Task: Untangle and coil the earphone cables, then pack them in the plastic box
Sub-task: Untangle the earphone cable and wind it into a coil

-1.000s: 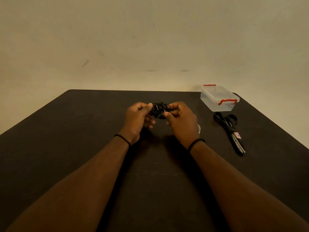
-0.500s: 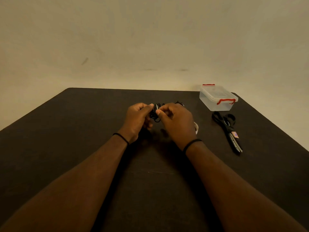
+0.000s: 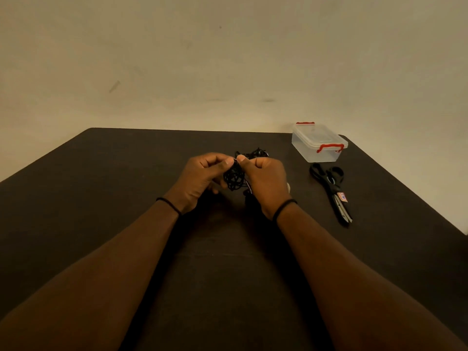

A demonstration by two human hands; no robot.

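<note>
1. The left hand point(image 3: 202, 178) and right hand point(image 3: 266, 183) pinch a tangled bundle of black earphone cables point(image 3: 234, 177) between them, fingers clamped on it above the middle of the dark surface point(image 3: 101, 198).
2. The clear plastic box with red latches point(image 3: 317, 143), lid on, sits at the far right corner.
3. Black-handled scissors point(image 3: 331, 191) lie just beside it, toward the near edge.

Clear glossy plastic box point(image 3: 316, 148) with red clips; matt dark table point(image 3: 126, 173); scissors point(image 3: 331, 191) with black plastic handles and metal blades.
</note>
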